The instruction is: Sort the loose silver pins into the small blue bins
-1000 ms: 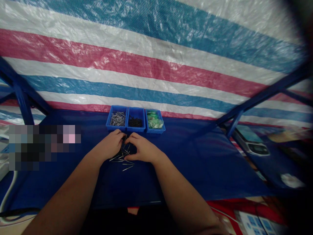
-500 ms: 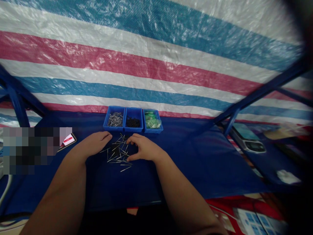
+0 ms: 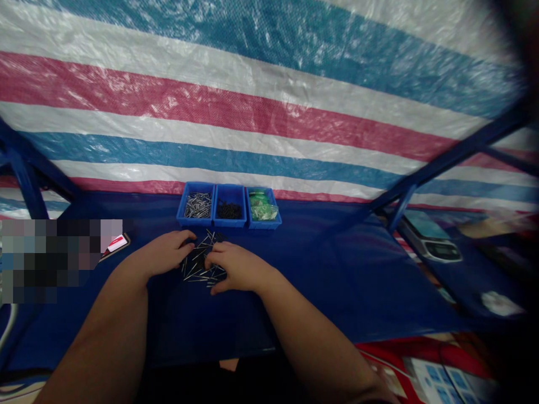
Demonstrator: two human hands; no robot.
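A loose pile of thin silver nail-like metal pins (image 3: 194, 268) lies on the blue tabletop, with small dark pieces among them. At the pile's left edge is my left hand (image 3: 168, 252), palm down, thumb and fingers apart and holding nothing that I can see. My right hand (image 3: 242, 266) reaches over the right side of the pile. Its fingers are curved and spread around the outer pins, and they hide some of them. Just behind the pile stand a blue bin (image 3: 180, 216) of similar silver pins and a second blue bin (image 3: 230, 192) of small black parts.
A third blue bin (image 3: 265, 225) holds green-and-clear plastic packets. A striped tarp (image 3: 269, 112) hangs behind the table. At the left lies a phone (image 3: 117, 243), beside a blurred-out area. On the right are a blue frame bar (image 3: 446, 151) and a digital scale (image 3: 438, 247).
My right hand has moved left and slightly nearer to me, pulling in the pins at the right edge. The left hand's fingers have parted over the left edge, and the pile is more compact.
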